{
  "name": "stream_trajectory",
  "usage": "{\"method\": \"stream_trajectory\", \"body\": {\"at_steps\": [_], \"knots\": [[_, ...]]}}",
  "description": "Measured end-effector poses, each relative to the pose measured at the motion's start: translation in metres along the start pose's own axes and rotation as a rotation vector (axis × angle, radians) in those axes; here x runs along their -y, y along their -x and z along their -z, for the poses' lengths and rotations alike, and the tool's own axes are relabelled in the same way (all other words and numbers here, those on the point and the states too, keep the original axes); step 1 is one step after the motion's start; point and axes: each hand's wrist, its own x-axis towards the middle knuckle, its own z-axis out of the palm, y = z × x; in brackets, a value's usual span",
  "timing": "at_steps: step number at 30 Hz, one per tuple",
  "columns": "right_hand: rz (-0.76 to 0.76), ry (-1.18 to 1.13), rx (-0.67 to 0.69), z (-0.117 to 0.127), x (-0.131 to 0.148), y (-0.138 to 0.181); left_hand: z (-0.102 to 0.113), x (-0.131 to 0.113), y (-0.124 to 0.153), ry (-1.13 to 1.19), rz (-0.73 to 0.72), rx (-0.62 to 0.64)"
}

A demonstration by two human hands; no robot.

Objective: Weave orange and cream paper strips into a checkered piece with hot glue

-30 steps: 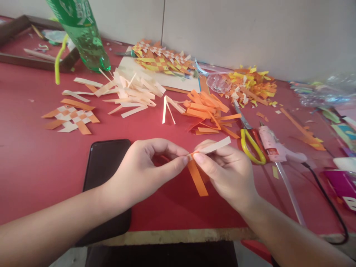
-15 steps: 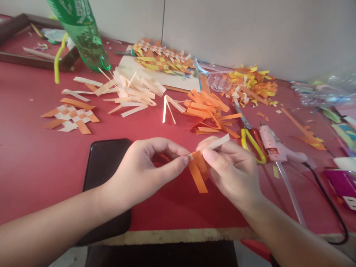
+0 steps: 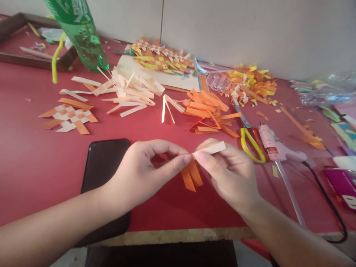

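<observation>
My left hand [image 3: 144,170] and my right hand [image 3: 230,174] meet above the red table [image 3: 33,163], both pinched on a small bundle of paper strips. A cream strip [image 3: 213,148] sticks out to the right over my right fingers. Two orange strips [image 3: 191,176] hang down from the pinch between the hands. Beyond them lie a loose pile of orange strips [image 3: 207,109] and a pile of cream strips [image 3: 129,91]. A woven orange-and-white piece [image 3: 71,118] rests at the left.
A black phone [image 3: 104,174] lies under my left forearm. Scissors with yellow handles [image 3: 249,139] and a pink glue gun [image 3: 275,148] with its cable lie at the right. A green bottle [image 3: 80,33] stands at the back left. Woven pieces [image 3: 160,59] and paper scraps [image 3: 250,85] line the wall.
The hanging orange strips have shifted left and now look shorter, with two side by side. The cream strip has dropped lower and flatter. Both hands stayed in place.
</observation>
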Motion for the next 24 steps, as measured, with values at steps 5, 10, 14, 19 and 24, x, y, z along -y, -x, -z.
{"method": "stream_trajectory", "body": {"at_steps": [5, 10, 14, 19, 24], "knots": [[-0.02, 0.054, -0.042, -0.0016, 0.0022, 0.0006, -0.0011, 0.0003, 0.0012, -0.058, -0.015, -0.014], [-0.071, 0.068, -0.058, -0.0009, 0.0031, -0.0017, 0.0004, 0.002, 0.0001, -0.093, 0.019, -0.047], [-0.151, 0.077, 0.008, -0.0001, 0.0045, -0.0059, 0.0015, 0.0021, -0.0025, -0.037, 0.051, -0.087], [-0.17, 0.154, -0.035, 0.001, 0.0038, -0.0077, 0.0018, 0.0024, -0.0028, 0.044, 0.089, -0.092], [-0.173, 0.156, -0.049, 0.0026, 0.0014, -0.0069, 0.0028, 0.0033, -0.0031, 0.008, 0.088, -0.02]]}}
